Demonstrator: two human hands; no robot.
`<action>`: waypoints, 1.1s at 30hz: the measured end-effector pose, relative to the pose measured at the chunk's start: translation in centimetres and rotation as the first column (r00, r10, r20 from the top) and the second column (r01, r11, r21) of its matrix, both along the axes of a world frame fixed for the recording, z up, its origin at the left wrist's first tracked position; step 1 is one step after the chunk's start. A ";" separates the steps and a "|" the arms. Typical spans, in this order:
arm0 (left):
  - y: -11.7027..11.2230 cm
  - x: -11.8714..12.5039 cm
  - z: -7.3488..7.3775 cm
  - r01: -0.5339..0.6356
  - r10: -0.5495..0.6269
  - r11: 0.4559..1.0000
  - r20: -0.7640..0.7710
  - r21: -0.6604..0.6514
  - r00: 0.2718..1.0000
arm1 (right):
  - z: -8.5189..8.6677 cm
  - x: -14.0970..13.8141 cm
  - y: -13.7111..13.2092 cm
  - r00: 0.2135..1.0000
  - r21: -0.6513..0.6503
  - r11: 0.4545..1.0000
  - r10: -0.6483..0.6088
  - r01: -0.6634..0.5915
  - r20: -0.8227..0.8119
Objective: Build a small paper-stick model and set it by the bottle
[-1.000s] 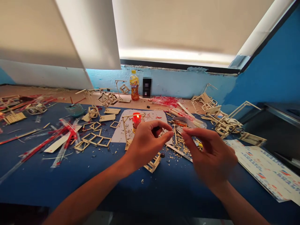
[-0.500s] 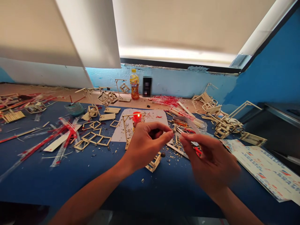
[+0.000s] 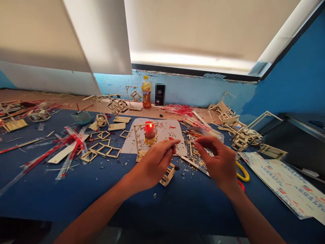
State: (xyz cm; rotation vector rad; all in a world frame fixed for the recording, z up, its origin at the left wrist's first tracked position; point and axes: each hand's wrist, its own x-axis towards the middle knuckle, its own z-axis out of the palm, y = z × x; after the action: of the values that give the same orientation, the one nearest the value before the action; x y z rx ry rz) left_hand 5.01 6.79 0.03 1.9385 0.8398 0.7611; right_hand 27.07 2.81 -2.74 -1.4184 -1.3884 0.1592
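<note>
My left hand (image 3: 154, 166) is over a small stick frame (image 3: 167, 177), partly hiding it. Its index finger points right and the other fingers are curled in; whatever they hold is hidden. To the right, my right hand (image 3: 219, 162) pinches thumb and index finger together on something too small to name. A gap separates the two hands. Just beyond the left hand, a lit red candle (image 3: 149, 130) stands in a gold-coloured holder (image 3: 149, 139). Scissors with a yellow handle loop (image 3: 243, 172) lie partly under my right wrist. Below the hands runs a long pale strip (image 3: 194, 163).
Stick models (image 3: 245, 134) crowd the right, with joined stick squares (image 3: 104, 149) at left. Red-and-clear plastic wrappers (image 3: 72, 145) lie beyond those. A drink bottle (image 3: 146, 93) stands by the wall. Wood crumbs surround a white sheet (image 3: 162, 122); printed boards (image 3: 281, 184) lie at right.
My hands, fingertips nearly meeting before, have drawn apart. The left has dropped slightly and its index finger has straightened. The candle and the scissors' yellow handle now show.
</note>
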 end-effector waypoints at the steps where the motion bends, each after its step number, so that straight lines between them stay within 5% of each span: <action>1: -0.1 -0.1 0.0 0.030 -0.028 0.999 0.039 -0.037 0.999 | -0.1 0.0 -0.1 1.000 0.000 1.000 0.002 -0.002 -0.025; 5: -0.9 0.1 0.2 -0.023 0.032 0.995 0.085 -0.100 0.996 | -0.3 -0.1 -0.2 0.991 -0.010 1.000 0.015 -0.017 -0.132; 8: -1.4 0.7 -0.5 -0.075 0.078 0.992 -0.023 0.099 0.997 | -0.6 0.1 -0.1 0.981 -0.014 1.000 0.022 -0.025 -0.195; 12: -1.9 1.4 -2.3 0.028 0.012 0.944 -0.121 0.329 0.993 | -1.1 0.5 0.0 0.972 -0.027 0.998 0.043 -0.051 -0.230; 18: -1.9 1.6 -3.7 0.086 -0.034 0.934 -0.152 0.346 0.988 | -1.6 0.7 -0.1 0.970 -0.035 0.997 0.062 -0.072 -0.234; 33: -1.9 1.6 -3.9 0.067 -0.011 0.935 -0.158 0.349 0.987 | -1.6 0.6 -0.3 0.969 -0.036 0.996 0.067 -0.078 -0.237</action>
State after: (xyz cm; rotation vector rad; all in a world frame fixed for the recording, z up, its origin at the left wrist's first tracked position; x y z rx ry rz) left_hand 6.61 4.93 -3.84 2.3529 0.7931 0.7877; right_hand 27.63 2.52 -4.35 -1.3388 -1.2461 0.3969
